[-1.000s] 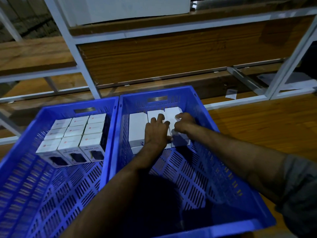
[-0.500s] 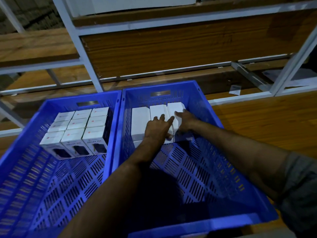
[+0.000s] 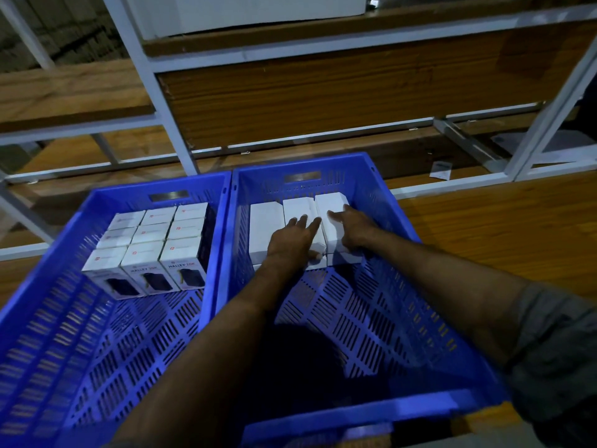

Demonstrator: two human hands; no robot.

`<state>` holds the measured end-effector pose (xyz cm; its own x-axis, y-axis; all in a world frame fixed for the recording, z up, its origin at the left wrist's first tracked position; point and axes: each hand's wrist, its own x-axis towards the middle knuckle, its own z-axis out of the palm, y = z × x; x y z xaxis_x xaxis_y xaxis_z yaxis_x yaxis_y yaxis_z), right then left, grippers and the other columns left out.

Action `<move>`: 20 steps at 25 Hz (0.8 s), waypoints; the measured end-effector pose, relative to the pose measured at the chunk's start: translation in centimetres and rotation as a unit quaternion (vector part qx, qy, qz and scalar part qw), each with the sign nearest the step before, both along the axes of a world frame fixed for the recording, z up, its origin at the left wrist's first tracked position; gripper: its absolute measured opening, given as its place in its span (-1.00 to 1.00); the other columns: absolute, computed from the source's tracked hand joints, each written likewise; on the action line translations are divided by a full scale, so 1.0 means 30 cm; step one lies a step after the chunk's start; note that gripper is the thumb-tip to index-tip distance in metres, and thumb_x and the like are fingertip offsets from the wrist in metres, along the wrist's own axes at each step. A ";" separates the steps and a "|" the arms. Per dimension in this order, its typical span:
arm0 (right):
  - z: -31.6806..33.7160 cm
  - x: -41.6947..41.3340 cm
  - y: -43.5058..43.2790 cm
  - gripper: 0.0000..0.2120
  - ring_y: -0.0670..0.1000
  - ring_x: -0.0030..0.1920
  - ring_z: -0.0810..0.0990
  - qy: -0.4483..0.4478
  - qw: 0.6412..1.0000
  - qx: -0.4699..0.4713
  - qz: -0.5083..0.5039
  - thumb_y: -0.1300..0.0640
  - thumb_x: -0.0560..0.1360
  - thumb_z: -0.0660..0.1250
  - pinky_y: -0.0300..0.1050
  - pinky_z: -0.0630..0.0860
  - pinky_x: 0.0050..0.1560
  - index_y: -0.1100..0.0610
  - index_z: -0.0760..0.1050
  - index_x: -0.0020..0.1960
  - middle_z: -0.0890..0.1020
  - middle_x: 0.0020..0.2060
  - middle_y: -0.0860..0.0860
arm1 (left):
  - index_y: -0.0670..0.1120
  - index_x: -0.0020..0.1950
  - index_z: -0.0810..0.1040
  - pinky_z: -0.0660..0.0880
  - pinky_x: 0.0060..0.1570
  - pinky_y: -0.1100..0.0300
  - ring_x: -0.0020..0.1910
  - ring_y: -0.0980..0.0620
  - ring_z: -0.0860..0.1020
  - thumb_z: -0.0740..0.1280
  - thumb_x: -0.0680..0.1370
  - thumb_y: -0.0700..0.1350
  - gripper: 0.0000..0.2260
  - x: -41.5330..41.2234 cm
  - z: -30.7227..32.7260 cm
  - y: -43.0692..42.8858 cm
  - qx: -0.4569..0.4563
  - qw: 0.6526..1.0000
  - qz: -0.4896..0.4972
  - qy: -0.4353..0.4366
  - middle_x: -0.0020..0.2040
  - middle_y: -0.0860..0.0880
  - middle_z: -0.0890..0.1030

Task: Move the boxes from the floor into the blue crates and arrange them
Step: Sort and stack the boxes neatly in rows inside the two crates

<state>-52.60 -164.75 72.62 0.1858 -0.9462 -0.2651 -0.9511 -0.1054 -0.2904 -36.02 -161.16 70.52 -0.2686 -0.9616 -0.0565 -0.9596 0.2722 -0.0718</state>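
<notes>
Right hand [image 3: 353,229] has uncurled from the right box [image 3: 331,202] since a second ago; left hand [image 3: 295,242] has barely shifted.
Both grips are wide and hold nothing: the left hand's fingers lie flat on the middle box [image 3: 298,206], and the right hand's fingers are straight, with the tips on the right box's top. The three white boxes, left box [image 3: 265,227] included, lie side by side at the far end of the right crate [image 3: 384,202], on a lower layer I can only partly see. The left crate [image 3: 129,197] holds nine upright boxes [image 3: 151,234]. Risk as I read it: the near ends aren't flush, so an uneven push would skew the row or slide a top box off the layer beneath. There also looks to be slack toward the right wall, so the row could drift that way.
</notes>
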 end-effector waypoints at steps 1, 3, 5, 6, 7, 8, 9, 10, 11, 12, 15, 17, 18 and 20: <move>-0.001 0.001 -0.001 0.02 0.15 0.59 0.17 -0.005 1.000 -0.003 -0.003 0.49 0.38 0.43 -0.01 0.48 0.36 -0.11 0.08 0.63 -0.02 0.65 0.06 | -0.02 0.63 0.11 0.53 0.17 -0.13 0.53 -0.22 0.28 0.41 0.54 0.18 -0.22 -0.006 -0.009 0.002 -0.012 1.000 0.002 -0.009 0.60 -0.19 0.22; 0.000 0.004 0.005 0.02 0.15 0.59 0.18 -0.009 1.000 -0.007 -0.002 0.49 0.38 0.44 -0.03 0.50 0.34 -0.12 0.09 0.63 -0.01 0.65 0.05 | -0.02 0.61 0.17 0.55 0.13 -0.13 0.53 -0.24 0.27 0.35 0.57 0.19 -0.30 -0.014 -0.025 0.006 -0.031 0.999 0.005 -0.024 0.59 -0.19 0.22; 0.003 0.005 0.014 -0.02 0.16 0.59 0.17 -0.006 1.000 -0.009 0.001 0.48 0.41 0.41 -0.01 0.48 0.34 -0.12 0.09 0.63 -0.03 0.65 0.05 | -0.03 0.59 0.21 0.56 0.09 -0.13 0.52 -0.25 0.29 0.36 0.57 0.18 -0.33 -0.013 -0.034 0.002 -0.033 0.999 0.004 -0.024 0.58 -0.19 0.24; 0.005 0.006 0.020 -0.03 0.17 0.60 0.16 -0.001 1.000 -0.009 0.004 0.47 0.43 0.39 0.00 0.47 0.36 -0.13 0.08 0.64 -0.04 0.65 0.05 | -0.03 0.58 0.22 0.56 0.08 -0.13 0.51 -0.24 0.30 0.37 0.57 0.18 -0.33 -0.013 -0.035 -0.002 -0.029 0.999 0.006 -0.018 0.57 -0.19 0.26; 0.004 0.006 0.023 -0.05 0.16 0.60 0.14 0.002 1.000 -0.007 0.005 0.46 0.45 0.38 0.01 0.46 0.38 -0.13 0.07 0.64 -0.06 0.65 0.05 | -0.03 0.57 0.23 0.56 0.08 -0.13 0.51 -0.24 0.31 0.39 0.56 0.17 -0.33 -0.013 -0.034 -0.007 -0.023 1.000 0.010 -0.013 0.56 -0.19 0.27; 0.002 0.006 0.024 -0.06 0.16 0.60 0.13 0.004 1.000 -0.004 0.005 0.44 0.46 0.37 0.01 0.44 0.40 -0.14 0.07 0.64 -0.07 0.65 0.05 | -0.03 0.57 0.23 0.56 0.09 -0.14 0.50 -0.25 0.31 0.40 0.55 0.17 -0.32 -0.013 -0.031 -0.012 -0.014 1.000 0.011 -0.010 0.56 -0.19 0.27; -0.001 0.006 0.022 -0.07 0.15 0.61 0.13 0.005 1.000 -0.002 0.005 0.42 0.47 0.37 0.01 0.42 0.41 -0.14 0.06 0.64 -0.08 0.65 0.05 | -0.02 0.57 0.23 0.55 0.11 -0.16 0.50 -0.25 0.30 0.40 0.54 0.17 -0.31 -0.011 -0.027 -0.019 0.000 1.000 0.008 -0.007 0.56 -0.20 0.26; -0.003 0.006 0.020 -0.08 0.15 0.60 0.13 0.008 1.000 0.000 0.007 0.40 0.48 0.37 0.01 0.40 0.42 -0.14 0.05 0.64 -0.09 0.65 0.05 | -0.02 0.57 0.23 0.53 0.13 -0.16 0.50 -0.26 0.30 0.39 0.55 0.18 -0.32 -0.008 -0.021 -0.024 0.014 1.000 0.003 -0.001 0.56 -0.22 0.26; -0.003 0.006 0.017 -0.09 0.15 0.60 0.14 0.013 1.000 0.002 0.012 0.38 0.49 0.37 0.01 0.38 0.44 -0.14 0.04 0.64 -0.09 0.65 0.06 | -0.02 0.57 0.25 0.52 0.14 -0.16 0.49 -0.26 0.32 0.37 0.56 0.19 -0.34 -0.004 -0.015 -0.028 0.024 1.000 -0.001 0.006 0.55 -0.23 0.27; -0.004 0.004 0.014 -0.10 0.14 0.60 0.15 0.020 1.000 0.004 0.017 0.35 0.49 0.38 0.01 0.37 0.45 -0.14 0.03 0.64 -0.09 0.65 0.07 | -0.03 0.56 0.27 0.53 0.13 -0.14 0.45 -0.26 0.35 0.35 0.57 0.21 -0.35 -0.003 -0.009 -0.028 0.024 1.000 -0.005 0.008 0.53 -0.24 0.30; -0.007 0.002 0.007 -0.09 0.15 0.60 0.15 0.032 0.999 0.005 0.023 0.34 0.49 0.39 0.03 0.35 0.47 -0.13 0.02 0.65 -0.10 0.65 0.08 | -0.05 0.54 0.30 0.55 0.03 -0.08 0.35 -0.24 0.44 0.33 0.57 0.24 -0.36 -0.010 -0.005 -0.012 -0.012 0.999 -0.020 -0.041 0.45 -0.24 0.39; -0.008 0.007 0.006 -0.09 0.16 0.60 0.14 0.035 0.999 0.003 0.021 0.34 0.49 0.40 0.06 0.35 0.48 -0.14 0.02 0.65 -0.09 0.65 0.08 | -0.08 0.51 0.31 0.55 -0.02 -0.06 0.31 -0.24 0.47 0.29 0.60 0.21 -0.42 -0.015 -0.009 -0.004 -0.034 0.997 -0.034 -0.065 0.42 -0.25 0.41; -0.009 0.009 0.006 -0.08 0.16 0.60 0.13 0.038 0.999 0.001 0.020 0.34 0.49 0.40 0.08 0.35 0.48 -0.14 0.01 0.64 -0.09 0.65 0.08 | -0.09 0.51 0.31 0.55 -0.03 -0.06 0.32 -0.25 0.47 0.27 0.61 0.20 -0.43 -0.015 -0.008 -0.004 -0.037 0.996 -0.039 -0.071 0.43 -0.25 0.40; -0.010 0.010 0.003 -0.09 0.17 0.60 0.13 0.041 0.999 -0.003 0.022 0.33 0.50 0.41 0.10 0.35 0.48 -0.14 0.01 0.65 -0.08 0.65 0.08 | -0.09 0.51 0.32 0.56 -0.03 -0.07 0.34 -0.27 0.46 0.26 0.62 0.19 -0.45 -0.012 -0.007 -0.006 -0.038 0.995 -0.043 -0.078 0.45 -0.26 0.38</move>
